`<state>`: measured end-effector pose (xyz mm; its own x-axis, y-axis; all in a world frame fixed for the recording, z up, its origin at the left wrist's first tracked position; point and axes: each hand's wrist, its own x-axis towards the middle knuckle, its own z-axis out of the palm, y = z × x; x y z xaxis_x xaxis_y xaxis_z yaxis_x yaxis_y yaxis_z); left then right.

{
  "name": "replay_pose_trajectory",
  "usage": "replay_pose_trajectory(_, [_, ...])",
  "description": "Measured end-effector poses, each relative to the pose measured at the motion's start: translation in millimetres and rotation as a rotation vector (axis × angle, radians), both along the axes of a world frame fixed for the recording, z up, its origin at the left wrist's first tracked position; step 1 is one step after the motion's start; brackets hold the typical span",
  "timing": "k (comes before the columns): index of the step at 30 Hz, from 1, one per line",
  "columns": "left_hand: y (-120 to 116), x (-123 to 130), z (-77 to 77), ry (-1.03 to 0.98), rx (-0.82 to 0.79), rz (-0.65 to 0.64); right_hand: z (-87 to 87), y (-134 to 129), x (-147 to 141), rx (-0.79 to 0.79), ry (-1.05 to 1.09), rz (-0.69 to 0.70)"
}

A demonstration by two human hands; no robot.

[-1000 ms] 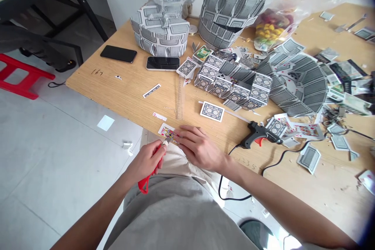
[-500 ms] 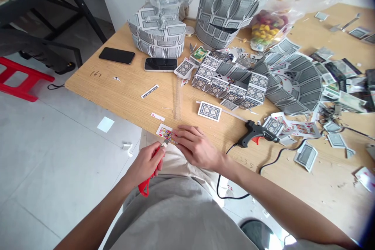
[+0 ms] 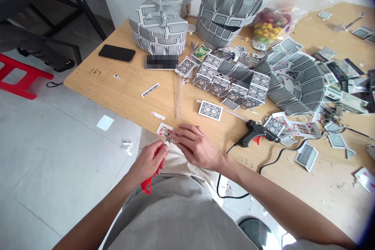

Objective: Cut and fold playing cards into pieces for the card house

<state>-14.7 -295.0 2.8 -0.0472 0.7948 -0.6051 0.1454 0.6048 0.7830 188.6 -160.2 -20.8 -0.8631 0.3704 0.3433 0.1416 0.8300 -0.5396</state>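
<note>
A left hand (image 3: 148,160) closes on a red craft knife (image 3: 147,186), its tip apparently on a face card (image 3: 164,130) at the wooden table's (image 3: 117,93) edge, held down by an open right hand (image 3: 199,147).

Bright, even indoor light fills the view, leaving only soft shadows. A white glare patch (image 3: 105,122) lies left of the table (image 3: 123,93), whose edges bow toward the frame's rim. The right corners darken, and a pixelated patch (image 3: 161,62) sits on the table.
</note>
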Motion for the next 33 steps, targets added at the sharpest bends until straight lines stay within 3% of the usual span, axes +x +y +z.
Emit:
replay_pose_trajectory(13, [1,5,-1.8,-0.03,-0.01,0.0,-1.2,0,0,-0.034,-0.005,-0.005])
replay_pose_trajectory(21, [0,7,1.3,-0.078,-0.032,0.034,-5.3,-9,-9,0.056,0.029,-0.127])
replay_pose_trajectory(28, [-6,-33,2.8,-0.027,0.032,0.121,-7.1,-9,-9,0.086,0.086,-0.138])
replay_pose_trajectory(33, [18,-65,30.2,0.304,0.246,0.101,5.2,-1,-3,-0.002,0.149,-0.206])
